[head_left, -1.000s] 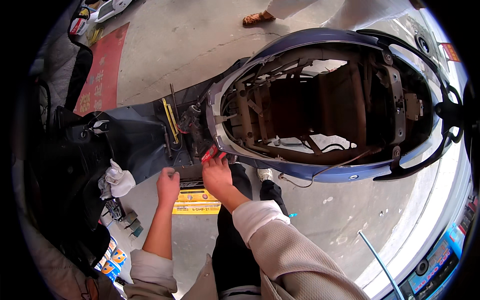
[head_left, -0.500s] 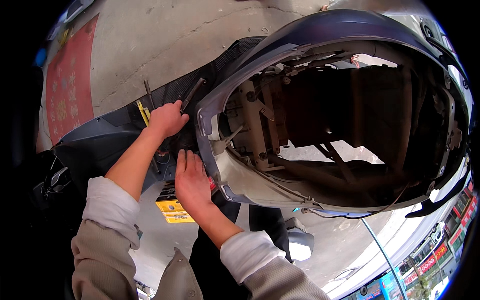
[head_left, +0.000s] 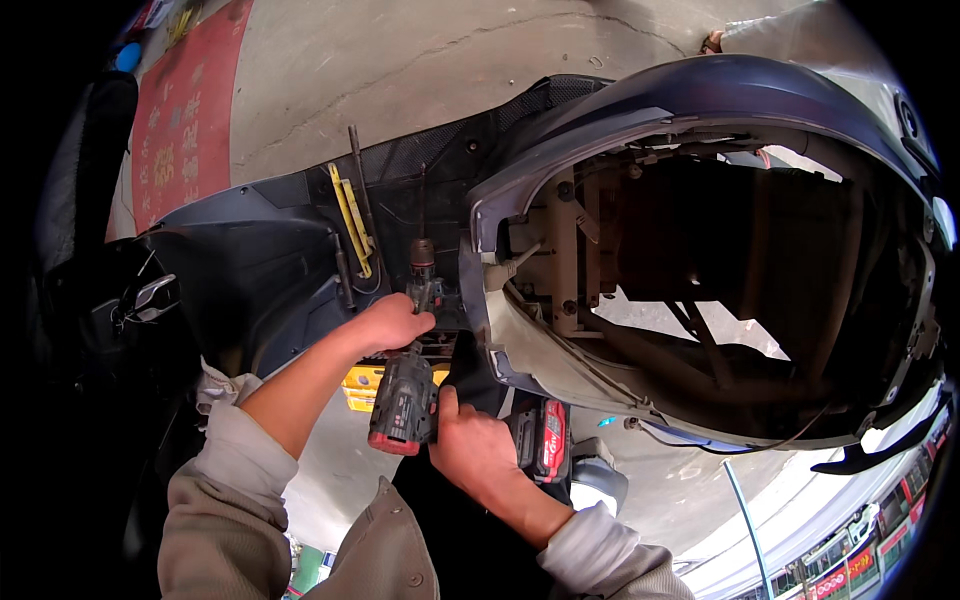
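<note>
A cordless drill (head_left: pixel 398 402), dark grey with a red rear edge, is tilted over my lap. My right hand (head_left: pixel 476 446) is wrapped round its handle, and its black and red battery (head_left: pixel 545 440) shows beyond that hand. At the front end of the drill my left hand (head_left: pixel 392 322) is closed, its fingertips partly hidden. Just past the left hand a drill chuck (head_left: pixel 423 258) with a long thin bit points away from me. Whether this chuck belongs to the held drill or to another tool, I cannot tell.
The scooter's dark footboard (head_left: pixel 290 215) bears a yellow tool (head_left: pixel 350 215), a long dark rod (head_left: pixel 360 180) and a short dark tool (head_left: pixel 343 270). An opened body shell (head_left: pixel 800 85) with an exposed frame stands to the right. A yellow box (head_left: pixel 362 385) lies below.
My hands have come off the footboard area toward me, with the drill now in plain sight between them. The view has shifted, so the scooter sits farther right in it.
</note>
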